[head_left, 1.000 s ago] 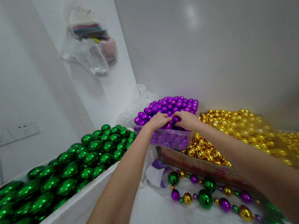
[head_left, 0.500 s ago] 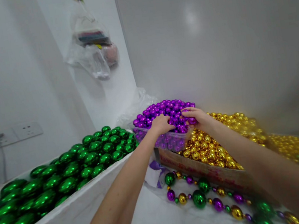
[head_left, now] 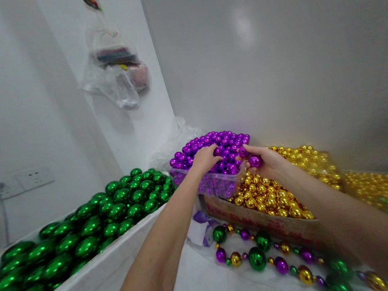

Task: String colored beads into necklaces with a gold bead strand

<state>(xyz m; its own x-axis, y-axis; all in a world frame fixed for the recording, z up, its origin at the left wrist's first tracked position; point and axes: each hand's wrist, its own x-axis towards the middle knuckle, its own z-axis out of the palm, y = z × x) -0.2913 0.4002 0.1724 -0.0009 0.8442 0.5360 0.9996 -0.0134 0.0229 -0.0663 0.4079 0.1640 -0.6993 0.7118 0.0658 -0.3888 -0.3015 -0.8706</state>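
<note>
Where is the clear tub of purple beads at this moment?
In the head view, the clear tub sits near the centre, with green beads to its left and gold beads to its right; the left hand is over its purple beads.

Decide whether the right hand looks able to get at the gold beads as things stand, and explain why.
Probably yes: the gold beads lie uncovered, close to the right hand, with nothing seen blocking the way. However, the purple beads it holds could hinder a grasp.
</note>
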